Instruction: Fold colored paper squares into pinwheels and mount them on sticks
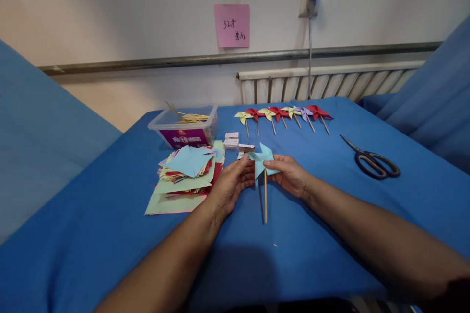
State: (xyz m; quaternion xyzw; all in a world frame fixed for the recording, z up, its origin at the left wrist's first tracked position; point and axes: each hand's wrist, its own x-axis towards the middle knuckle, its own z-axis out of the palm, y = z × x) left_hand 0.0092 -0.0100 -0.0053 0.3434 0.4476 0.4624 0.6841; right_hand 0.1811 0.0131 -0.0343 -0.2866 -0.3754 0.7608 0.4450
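Note:
A light-blue paper pinwheel (260,160) on a wooden stick (266,200) is between my two hands, its stick pointing down towards me. My right hand (290,174) pinches the right side of the pinwheel, with the thumb in front and the fingers behind. At the left blade, my left hand (235,182) has its thumb and curled fingers against the paper edge. To its left lies a stack of cut paper squares, with a light-blue sheet (189,160) on top. Small white boxes (231,143) sit just beyond my left hand.
A clear plastic box (213,129) with thin wooden sticks stands at the back left. A row of finished pinwheels (279,113) lies along the back edge. Black-handled scissors (370,159) rest at the right. A tiny scrap (275,245) lies on the blue cloth (316,264).

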